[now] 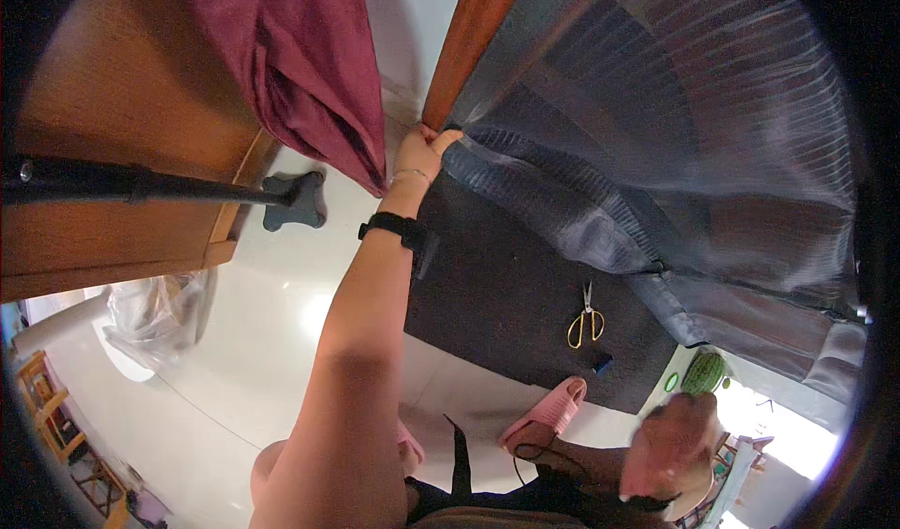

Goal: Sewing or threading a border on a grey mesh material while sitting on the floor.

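Note:
My left hand (422,151) is stretched far forward, at the foot of a reddish-brown wooden post (467,44). Its thumb touches the edge of a dark, sheer striped mesh curtain (633,170) that fills the right side; the fingertips are hidden, so its grip is unclear. My right hand (671,452), blurred, is low at the right, its fingers bent; whether it holds anything does not show. Between the hands, scissors with gold-coloured handles (586,322) lie partly open on a dark floor mat (492,283). A small dark blue object (602,364) lies beside them.
A maroon cloth (316,72) hangs left of the post. A black pole with a lobed base (294,201) stands by a wooden panel (126,128). Pink slippers (548,413) are on the feet below. A watermelon (704,372) sits at the lower right, clear plastic (155,314) at the left.

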Tool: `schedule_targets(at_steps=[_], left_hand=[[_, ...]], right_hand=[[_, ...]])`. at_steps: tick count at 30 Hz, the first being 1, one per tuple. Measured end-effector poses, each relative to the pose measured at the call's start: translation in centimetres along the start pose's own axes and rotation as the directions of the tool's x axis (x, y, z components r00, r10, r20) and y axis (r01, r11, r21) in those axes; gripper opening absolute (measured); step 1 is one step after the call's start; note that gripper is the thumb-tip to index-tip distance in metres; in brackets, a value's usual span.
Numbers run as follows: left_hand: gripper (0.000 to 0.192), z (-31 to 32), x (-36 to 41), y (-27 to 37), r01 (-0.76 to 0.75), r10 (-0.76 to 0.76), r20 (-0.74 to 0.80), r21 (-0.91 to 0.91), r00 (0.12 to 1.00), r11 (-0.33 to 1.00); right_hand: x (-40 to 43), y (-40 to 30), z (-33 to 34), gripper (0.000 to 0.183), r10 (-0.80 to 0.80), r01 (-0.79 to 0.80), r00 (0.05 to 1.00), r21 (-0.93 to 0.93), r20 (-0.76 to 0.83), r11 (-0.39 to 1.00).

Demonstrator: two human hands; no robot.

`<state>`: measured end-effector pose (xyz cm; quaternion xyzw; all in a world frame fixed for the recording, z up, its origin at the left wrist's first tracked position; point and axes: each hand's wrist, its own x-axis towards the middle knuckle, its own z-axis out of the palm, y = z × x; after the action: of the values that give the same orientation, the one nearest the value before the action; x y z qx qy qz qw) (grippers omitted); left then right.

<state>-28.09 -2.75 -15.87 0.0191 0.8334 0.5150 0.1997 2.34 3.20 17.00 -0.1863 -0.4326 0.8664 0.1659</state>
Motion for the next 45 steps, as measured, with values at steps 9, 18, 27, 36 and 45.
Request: schedule_targets(at_steps=[9,18,27,36,45], left_hand=[[0.055,1.0,0.5,-0.1,-0.053,0.053,0.015,-0.054,0.998,0.997],[0.043,0.1,-0.1,0.9,-0.093,0.094,0.014,-0.045,0.995,0.995],[0.05,0.0,0.7,-1.0,-0.092,0.098,0.046,-0.117,0.994,0.989],[0.049,0.9,0.7,-0.7,-0.069,0.077,0.053,-0.143,0.996,0.987],[0.047,0.8,1.0,-0.8,-0.085,0.085,0.001,-0.089,0.996,0.992]], right_hand=[[-5.8,-1.2,-9.8,0.015,-0.251,0.12,0.958,-0.596,-0.142,0.794],[16.9,13.7,-4.1,0.016,0.091,-0.238,0.963,-0.647,-0.253,0.724],[23.8,25.1,-8.1,0.019,0.025,-0.279,0.933,-0.679,-0.358,0.679],[26.6,27.4,-11.4,0.019,-0.02,-0.241,0.957,-0.832,-0.289,0.5],[26.8,27.6,-10.5,0.017,-0.055,-0.271,0.933,-0.794,-0.357,0.545]])
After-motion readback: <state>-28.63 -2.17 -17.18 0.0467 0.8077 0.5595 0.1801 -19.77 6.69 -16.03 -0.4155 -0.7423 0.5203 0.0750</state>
